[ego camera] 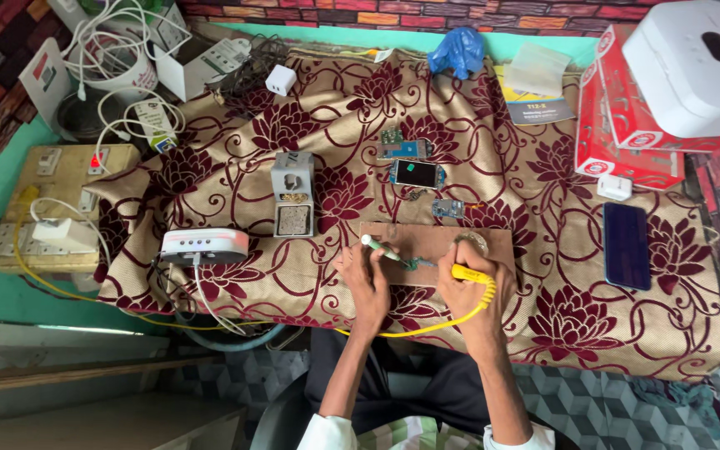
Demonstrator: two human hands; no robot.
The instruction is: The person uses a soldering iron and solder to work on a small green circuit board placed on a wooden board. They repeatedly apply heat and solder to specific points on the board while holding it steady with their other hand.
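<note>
My left hand (366,283) holds a thin green-and-white pen-like tool (382,248), its tip pointing right at a small circuit piece (414,265). That piece lies on a brown wooden board (435,242) set on the flowered cloth. My right hand (468,292) grips a yellow soldering iron (468,272), its tip aimed left at the same small piece. A yellow cable (427,327) runs from the iron down off the table's front edge. Both hands rest at the board's near edge, close together.
Beyond the board lie a small blue circuit board (447,208), a phone part with a dark screen (417,173) and another board (402,148). A grey tip-cleaner stand (292,193) and white soldering station (204,245) sit left, a dark phone (626,245) and red boxes (622,125) right.
</note>
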